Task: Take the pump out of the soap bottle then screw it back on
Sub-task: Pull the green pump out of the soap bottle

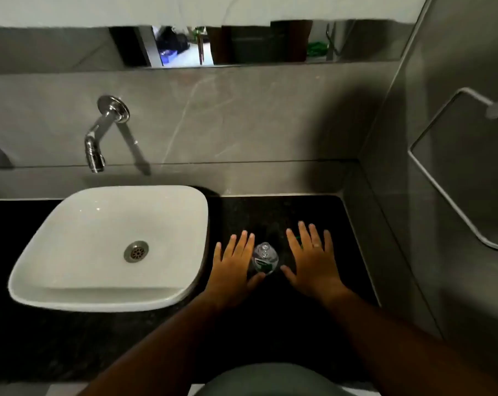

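Note:
A small clear soap bottle (265,258) with a green label stands upright on the black countertop (273,212), seen from above, its clear top facing the camera. My left hand (234,262) lies flat just left of it, fingers spread, thumb close to the bottle's base. My right hand (312,257) lies flat to its right, fingers spread, a ring on one finger, thumb a short way from the bottle. Neither hand holds anything. A small green bit (298,238) shows under my right fingers; I cannot tell what it is.
A white square basin (70,224) with a metal drain sits left of my hands. A chrome tap (97,144) juts from the grey wall above it. A metal towel rail (442,178) hangs on the right wall. A mirror strip runs along the top.

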